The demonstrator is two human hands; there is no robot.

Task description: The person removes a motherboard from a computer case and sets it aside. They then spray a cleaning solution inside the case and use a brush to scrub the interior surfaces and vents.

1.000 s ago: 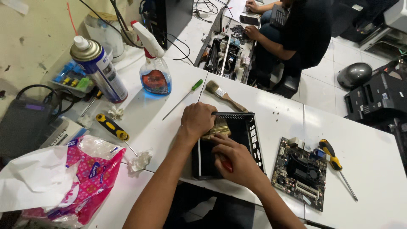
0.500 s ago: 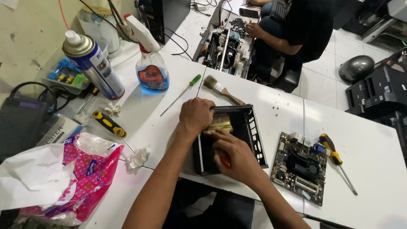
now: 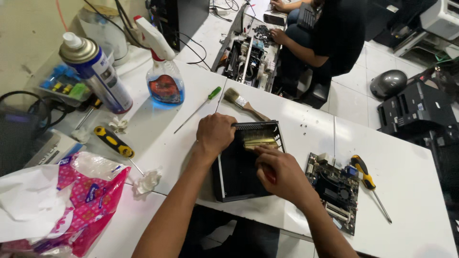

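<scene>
One black case (image 3: 239,177), left hand (image 3: 215,135) fingers gripping it, right hand (image 3: 282,174) fingers clutching one brush (image 3: 259,142)

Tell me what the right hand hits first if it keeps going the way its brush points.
The right hand points its brush up and away, toward the black case's perforated far wall. That wall likely comes first; beyond it lies the spare paintbrush. Depth is hard to judge.
</scene>
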